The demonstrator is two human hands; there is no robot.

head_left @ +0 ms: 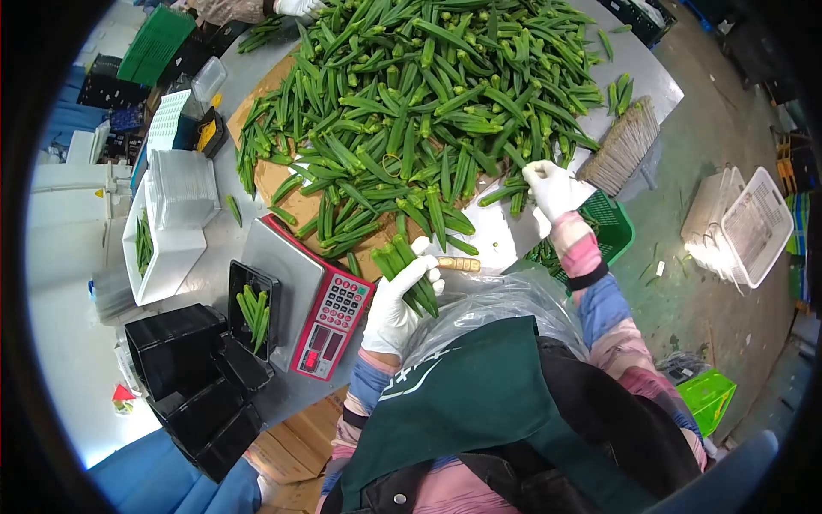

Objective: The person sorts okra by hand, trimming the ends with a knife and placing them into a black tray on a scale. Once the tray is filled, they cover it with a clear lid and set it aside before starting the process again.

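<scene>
My left hand [404,300], in a white glove, is wrapped round a small bunch of green okra pods [396,261], in front of my apron and just right of the scale. My right hand [550,190], also gloved in white, is at the right edge of a large okra pile [411,111], close beside a few pods. Its fingers are bent, with the thumb apart from them, and I see nothing held in it. The pile covers much of the metal table, partly on brown cardboard [272,177].
A red digital scale [330,313] carries a black tray [244,283] with okra pods. Stacked black trays [175,343] stand left. A brush [623,146] lies at the table's right edge, above a green basket [612,227]. At the far side is another person's gloved hand [300,7].
</scene>
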